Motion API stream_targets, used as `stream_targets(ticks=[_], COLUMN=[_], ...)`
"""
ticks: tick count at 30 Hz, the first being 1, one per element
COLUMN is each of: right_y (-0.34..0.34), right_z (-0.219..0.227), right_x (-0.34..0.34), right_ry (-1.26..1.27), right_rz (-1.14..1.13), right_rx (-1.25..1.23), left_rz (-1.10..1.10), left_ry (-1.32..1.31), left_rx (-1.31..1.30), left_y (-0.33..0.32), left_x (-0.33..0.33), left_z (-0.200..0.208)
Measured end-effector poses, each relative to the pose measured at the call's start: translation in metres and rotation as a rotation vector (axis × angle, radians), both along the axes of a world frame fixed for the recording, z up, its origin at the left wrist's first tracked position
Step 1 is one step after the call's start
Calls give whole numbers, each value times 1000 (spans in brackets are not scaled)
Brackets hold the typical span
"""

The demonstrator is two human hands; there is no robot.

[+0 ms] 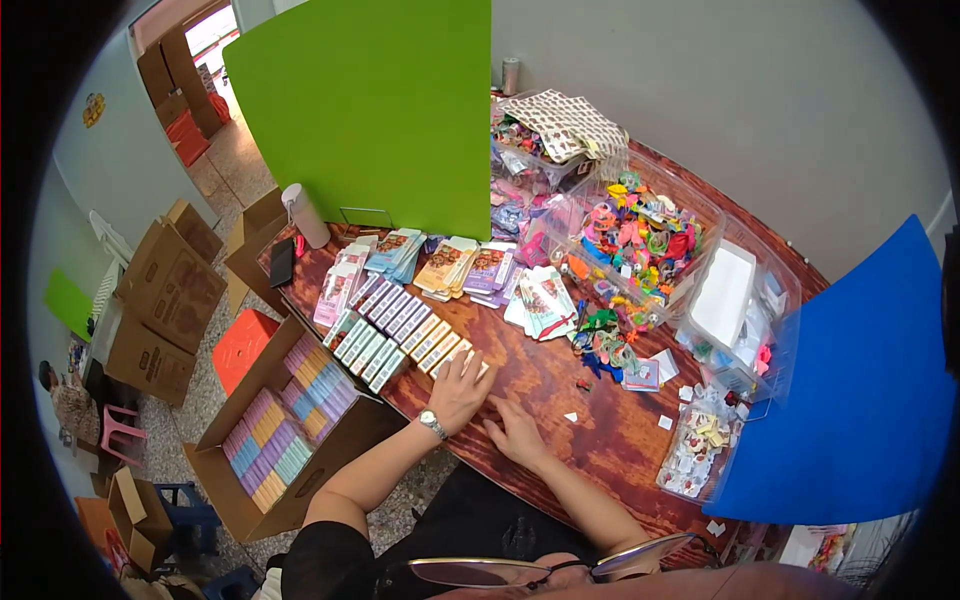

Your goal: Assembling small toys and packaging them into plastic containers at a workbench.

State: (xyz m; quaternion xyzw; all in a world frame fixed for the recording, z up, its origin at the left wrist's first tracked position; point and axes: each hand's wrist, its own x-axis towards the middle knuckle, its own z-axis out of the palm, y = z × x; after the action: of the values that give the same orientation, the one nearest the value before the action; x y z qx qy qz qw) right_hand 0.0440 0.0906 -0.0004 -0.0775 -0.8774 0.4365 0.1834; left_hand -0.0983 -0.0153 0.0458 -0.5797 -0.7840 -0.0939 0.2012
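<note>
My left hand, with a silver watch at its wrist, is at the end of a row of small orange boxes. Its fingers are bent over the nearest box, which they partly hide. Close by on the right, my right hand rests on the wooden table with fingers apart and nothing in them. Left of the orange boxes stand rows of purple boxes and green boxes. Behind them lie stacks of flat printed cartons in pink, blue, orange and purple.
An open cardboard box of packed small boxes stands beside the table's left edge. Clear bins of colourful small toys fill the back right. Green and blue panels border the table. A bottle and phone are far left.
</note>
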Motion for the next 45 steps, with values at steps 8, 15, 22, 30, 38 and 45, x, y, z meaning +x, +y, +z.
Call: stream_targets(ticks=[8,15,22,30,38,45], right_y=[5,-4,-5,4,5,3], right_z=[-9,8,-21,-19,-25,-24], right_x=[-25,-30,-49,-41,-44,-41], right_ry=[-197,-192,-136,-233,-189,-145], right_rz=[95,-24,-79,-66,-113,-118], right_rx=[-16,-434,-429,-592,-522,-476], left_rz=[-26,-77,56,-17,568,564], left_ry=[-37,-322,-535,-420,-350,-484], left_rx=[-45,2,141,282,-230,-700], left_y=[-13,-45,-33,-21,42,52], left_x=[-14,-9,-13,-83,-305,-369], left_z=[-16,-13,-34,12,4,-14])
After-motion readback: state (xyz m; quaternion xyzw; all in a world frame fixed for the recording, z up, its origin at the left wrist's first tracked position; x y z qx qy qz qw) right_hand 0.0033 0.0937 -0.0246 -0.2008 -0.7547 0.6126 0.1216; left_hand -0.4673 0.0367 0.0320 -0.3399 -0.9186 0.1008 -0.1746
